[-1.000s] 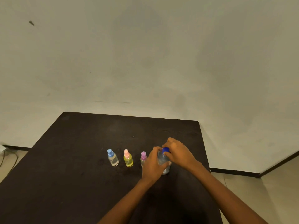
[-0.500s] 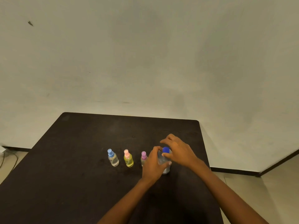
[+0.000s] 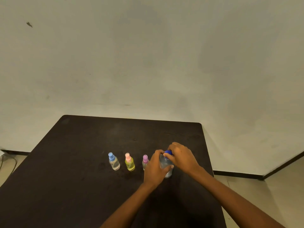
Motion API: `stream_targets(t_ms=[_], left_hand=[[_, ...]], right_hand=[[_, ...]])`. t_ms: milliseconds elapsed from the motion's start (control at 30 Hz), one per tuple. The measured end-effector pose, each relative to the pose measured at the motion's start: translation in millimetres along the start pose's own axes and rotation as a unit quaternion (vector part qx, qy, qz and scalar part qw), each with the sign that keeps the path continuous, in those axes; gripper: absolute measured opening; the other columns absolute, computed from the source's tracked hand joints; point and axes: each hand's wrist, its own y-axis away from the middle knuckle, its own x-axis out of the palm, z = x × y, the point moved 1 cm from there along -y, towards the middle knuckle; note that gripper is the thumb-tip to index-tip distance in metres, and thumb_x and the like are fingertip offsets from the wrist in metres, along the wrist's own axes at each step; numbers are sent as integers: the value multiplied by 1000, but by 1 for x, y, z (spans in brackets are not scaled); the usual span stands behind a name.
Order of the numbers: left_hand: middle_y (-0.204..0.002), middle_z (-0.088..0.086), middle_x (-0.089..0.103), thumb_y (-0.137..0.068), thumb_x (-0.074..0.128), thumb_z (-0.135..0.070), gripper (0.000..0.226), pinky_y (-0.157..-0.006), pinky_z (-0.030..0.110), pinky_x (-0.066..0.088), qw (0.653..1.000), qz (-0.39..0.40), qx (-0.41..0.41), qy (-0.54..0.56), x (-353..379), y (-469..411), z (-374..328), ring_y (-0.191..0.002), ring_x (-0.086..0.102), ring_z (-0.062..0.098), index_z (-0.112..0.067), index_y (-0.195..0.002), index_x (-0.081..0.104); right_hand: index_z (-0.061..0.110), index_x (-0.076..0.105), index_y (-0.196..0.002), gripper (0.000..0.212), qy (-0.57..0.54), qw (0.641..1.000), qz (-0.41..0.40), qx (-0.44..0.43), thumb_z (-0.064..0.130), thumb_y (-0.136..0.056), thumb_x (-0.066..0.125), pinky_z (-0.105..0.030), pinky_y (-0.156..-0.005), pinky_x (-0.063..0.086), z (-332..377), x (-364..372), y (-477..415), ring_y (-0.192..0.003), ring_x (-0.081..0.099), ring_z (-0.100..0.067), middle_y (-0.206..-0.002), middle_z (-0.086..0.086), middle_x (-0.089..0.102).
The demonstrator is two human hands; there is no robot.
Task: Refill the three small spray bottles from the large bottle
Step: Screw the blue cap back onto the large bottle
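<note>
Three small spray bottles stand upright in a row on the dark table (image 3: pixel 74 162): a clear one with a blue cap (image 3: pixel 113 161), a yellow one with a pink cap (image 3: pixel 129 162), and one with a purple cap (image 3: pixel 145 161), partly hidden behind my left hand. The large clear bottle (image 3: pixel 165 163) stands upright just right of them. My left hand (image 3: pixel 155 168) is wrapped around its body. My right hand (image 3: pixel 181 156) pinches its dark blue cap (image 3: pixel 168 152) from the right.
The table's right edge runs close beside the large bottle, with tiled floor (image 3: pixel 271 195) beyond. A pale wall (image 3: pixel 148 63) rises behind the far edge. Cables (image 3: pixel 6 160) lie on the floor at far left.
My right hand's fingers have shifted around the blue cap, spreading half a second ago and closing on it again. My left hand and all bottles have stayed in place.
</note>
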Motion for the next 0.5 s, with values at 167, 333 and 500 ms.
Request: stream_targets(t_ms=[167,333,500], left_hand=[[-106,1,61,-76,70,-34,46,-90,30,48,1000,12,-2,-11,0,0,-2,-97,59,11,-19,-113,46],[-105,-4,61,-70,66,-49,54,-89,28,48,1000,12,-4,-13,-2,2,-2,-97,59,8,-21,-112,47],[-107,-5,61,-71,68,-45,52,-92,29,48,1000,14,-16,2,-1,2,-1,-100,58,6,-21,-113,48]], right_hand=[[15,55,-109,32,-4,999,-27,31,41,-90,51,-22,-81,44,2,8,4,-93,56,-12,-110,-2,57],[16,47,-129,47,-29,999,-27,19,43,-91,49,-25,-86,45,4,1,3,-106,54,-15,-125,-2,50],[19,54,-126,35,-4,995,54,-87,23,-91,54,-30,-93,45,0,-9,-2,-111,47,-16,-126,-3,52]])
